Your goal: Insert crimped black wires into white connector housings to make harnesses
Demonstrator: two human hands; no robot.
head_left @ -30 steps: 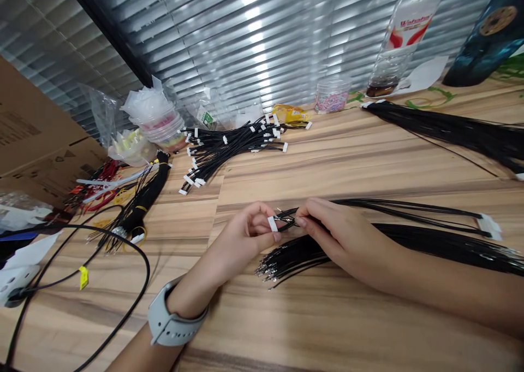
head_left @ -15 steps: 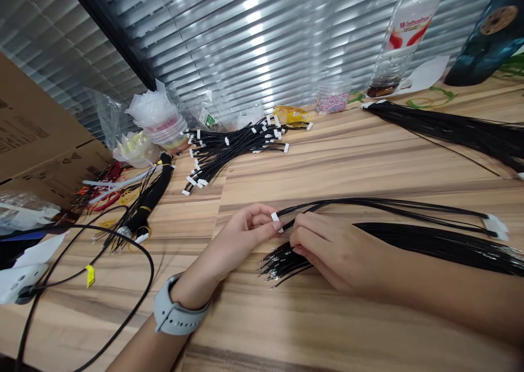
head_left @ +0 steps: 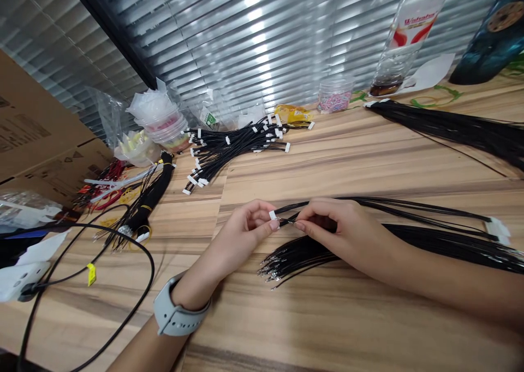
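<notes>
Left hand pinching a white connector, right hand pinching a thin wire beside it

The left hand (head_left: 245, 230) has thumb and forefinger pressed on a small white plastic connector (head_left: 273, 215), held just above the wood-grained tabletop (head_left: 262, 328). The remaining fingers are curled behind. A pale grey perforated wristband (head_left: 178, 312) sits on the left wrist.

The right hand (head_left: 339, 224) has thumb and forefinger pinching a thin black wire with a metal tip (head_left: 289, 220). The tip points toward the connector, close to its near face; whether it has entered cannot be told.

A loose group of slim black wires (head_left: 380, 200) arches behind the right hand, from the small connector to a broader white plastic connector (head_left: 497, 230) at the right.

Below this group lies a thick bundle of straight black wires with bare metal terminals (head_left: 297, 254), partly covered by the right hand and forearm.

Farther back lies a crossed pile of short black cables with white end connectors (head_left: 235, 148). To its right stands a clear round tub of pink and purple pieces (head_left: 334, 96). A clear plastic bottle with a red-and-white label (head_left: 393, 55), dark liquid at its base, stands farther right.
</notes>
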